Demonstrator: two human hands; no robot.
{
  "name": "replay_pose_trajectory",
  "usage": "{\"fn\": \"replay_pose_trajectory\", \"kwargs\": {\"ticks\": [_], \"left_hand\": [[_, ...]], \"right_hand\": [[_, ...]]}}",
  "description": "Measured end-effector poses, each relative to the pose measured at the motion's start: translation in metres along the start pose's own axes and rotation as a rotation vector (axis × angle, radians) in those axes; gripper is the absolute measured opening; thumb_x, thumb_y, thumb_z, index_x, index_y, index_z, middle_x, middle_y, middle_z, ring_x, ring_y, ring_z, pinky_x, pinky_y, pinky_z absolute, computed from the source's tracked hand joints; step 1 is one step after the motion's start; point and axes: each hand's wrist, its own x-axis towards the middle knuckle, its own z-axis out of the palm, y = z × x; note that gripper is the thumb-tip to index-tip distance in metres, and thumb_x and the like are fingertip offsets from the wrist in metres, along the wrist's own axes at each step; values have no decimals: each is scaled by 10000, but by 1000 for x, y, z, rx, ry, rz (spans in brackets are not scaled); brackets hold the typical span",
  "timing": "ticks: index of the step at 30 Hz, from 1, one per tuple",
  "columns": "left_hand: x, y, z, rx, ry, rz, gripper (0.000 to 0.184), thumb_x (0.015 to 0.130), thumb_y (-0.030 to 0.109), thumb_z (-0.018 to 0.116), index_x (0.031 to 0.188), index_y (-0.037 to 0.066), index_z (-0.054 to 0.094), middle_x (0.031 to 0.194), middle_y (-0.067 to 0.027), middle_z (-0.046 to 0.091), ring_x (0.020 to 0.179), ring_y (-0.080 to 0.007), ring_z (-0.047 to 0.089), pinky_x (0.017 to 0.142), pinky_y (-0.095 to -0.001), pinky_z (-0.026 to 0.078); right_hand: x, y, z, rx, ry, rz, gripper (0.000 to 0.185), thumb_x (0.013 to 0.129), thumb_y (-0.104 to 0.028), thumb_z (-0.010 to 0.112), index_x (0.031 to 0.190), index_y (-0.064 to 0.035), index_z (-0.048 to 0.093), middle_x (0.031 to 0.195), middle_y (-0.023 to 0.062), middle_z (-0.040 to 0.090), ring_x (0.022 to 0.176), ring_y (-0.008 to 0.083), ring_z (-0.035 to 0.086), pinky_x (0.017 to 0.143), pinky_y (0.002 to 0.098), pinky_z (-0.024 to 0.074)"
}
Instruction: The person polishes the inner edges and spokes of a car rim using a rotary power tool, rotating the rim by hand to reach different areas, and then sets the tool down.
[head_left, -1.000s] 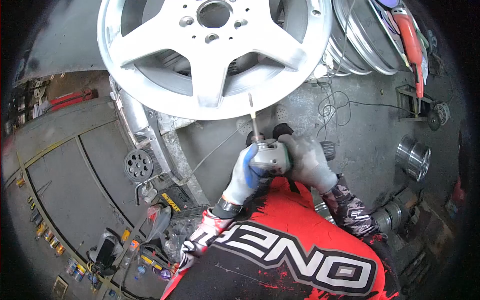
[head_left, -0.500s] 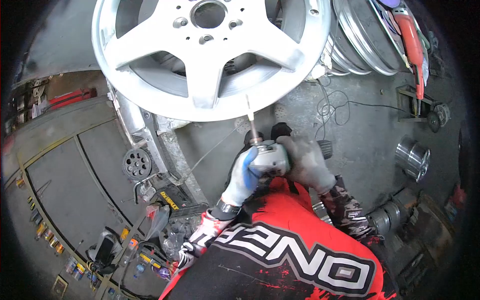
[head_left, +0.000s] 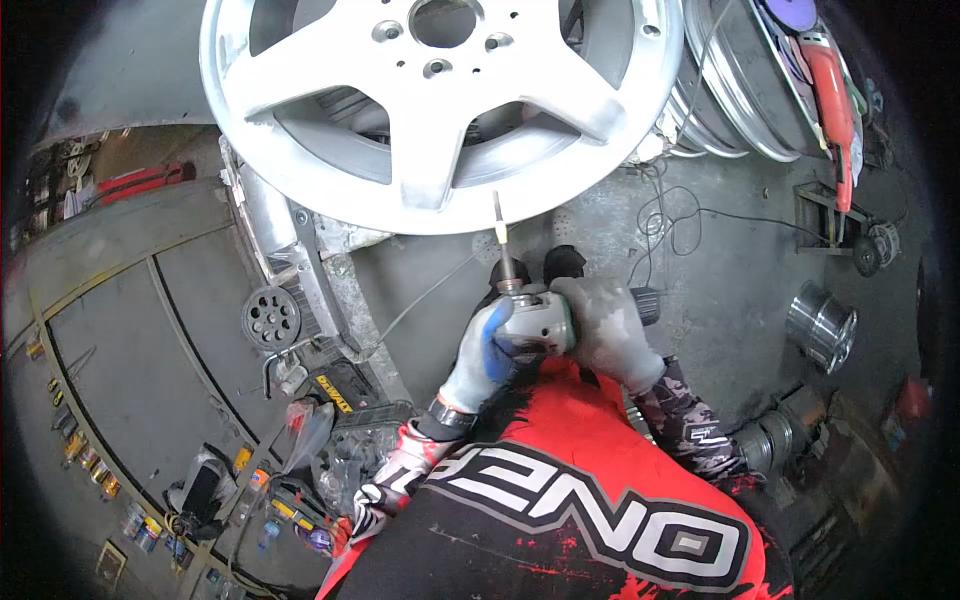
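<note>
Grey power tool point(head_left: 540, 320) between the left fingers point(head_left: 495, 325) and right fingers point(head_left: 580, 292)

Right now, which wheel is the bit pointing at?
The white five-spoke wheel, top centre: the bit overlaps its near edge in view. The silver rims to its right lie off that line.

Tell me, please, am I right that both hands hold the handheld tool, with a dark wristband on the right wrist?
The wrist is wrong: the head view shows the dark wristband on the left one. The left hand and right hand do hold the handheld tool.
</note>
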Motion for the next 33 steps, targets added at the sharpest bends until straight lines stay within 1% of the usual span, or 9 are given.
{"fn": "replay_pose_trajectory", "kwargs": {"ticks": [3, 9, 12, 17, 23, 26, 29, 31, 33], "left_hand": [[-16, 9, 2, -34, 97, 20, 604, 1072, 451, 512, 1397, -50, 607, 1309, -155, 698, 1177, -276, 689, 1034, -421, 537], [-19, 16, -9, 75, 149, 91, 581, 1062, 423, 546, 1382, -57, 613, 1326, -155, 695, 1200, -269, 680, 1074, -417, 508], [-2, -8, -9, 259, 166, 172, 584, 1058, 420, 556, 1392, -57, 606, 1336, -152, 690, 1205, -277, 679, 1077, -424, 509], [33, -27, 19, -67, -40, -93, 517, 1087, 363, 486, 1422, -14, 601, 1341, -139, 687, 1233, -268, 658, 1096, -411, 492], [80, -90, -9, 535, -29, 349, 422, 1114, 276, 455, 1341, -25, 645, 1238, -123, 714, 1127, -229, 692, 1013, -376, 540], [48, -43, 26, 101, -93, 70, 453, 1110, 287, 458, 1376, -43, 618, 1274, -132, 704, 1151, -236, 685, 1028, -380, 533], [27, -32, 17, -23, -53, 7, 509, 1100, 335, 475, 1413, -50, 589, 1312, -134, 691, 1187, -243, 676, 1033, -384, 532], [15, -29, -3, 226, -25, 46, 572, 1085, 396, 498, 1451, -39, 564, 1339, -132, 681, 1220, -244, 665, 1048, -382, 523], [-1, -20, -5, -54, 66, -3, 569, 1087, 389, 500, 1454, -41, 563, 1345, -147, 678, 1244, -247, 657, 1080, -393, 505]], "right_hand": [[6, -12, 7, 56, -56, -5, 602, 727, -277, 847, 1245, -87, 606, 1011, 151, 706, 982, 375, 683, 871, 497, 497], [16, -13, 18, 33, -93, -32, 506, 717, -295, 823, 1138, -117, 604, 959, 107, 665, 938, 341, 672, 865, 473, 480], [4, 2, 5, 138, -53, -29, 604, 703, -258, 860, 1225, -82, 614, 1054, 147, 706, 1000, 377, 679, 885, 493, 500], [-11, 24, -42, -89, -64, 64, 708, 611, -259, 913, 1240, -111, 625, 1063, 128, 706, 996, 368, 672, 890, 495, 505], [-20, 47, -52, -191, -32, 109, 634, 681, -242, 893, 1239, -109, 623, 1062, 125, 703, 1041, 359, 656, 919, 487, 467], [-18, 44, -41, -168, -33, 71, 633, 686, -249, 887, 1243, -110, 622, 1058, 128, 700, 1024, 360, 661, 906, 492, 472], [-10, 30, -28, -127, -125, 62, 626, 684, -263, 885, 1233, -110, 626, 1045, 129, 704, 999, 361, 670, 892, 499, 477], [-8, 22, -10, -21, -39, -19, 613, 680, -271, 883, 1216, -110, 632, 1023, 130, 709, 982, 357, 679, 881, 498, 483], [-2, 13, 1, -8, -45, -34, 600, 674, -287, 885, 1190, -110, 633, 1013, 120, 708, 990, 351, 681, 878, 493, 483]]}}
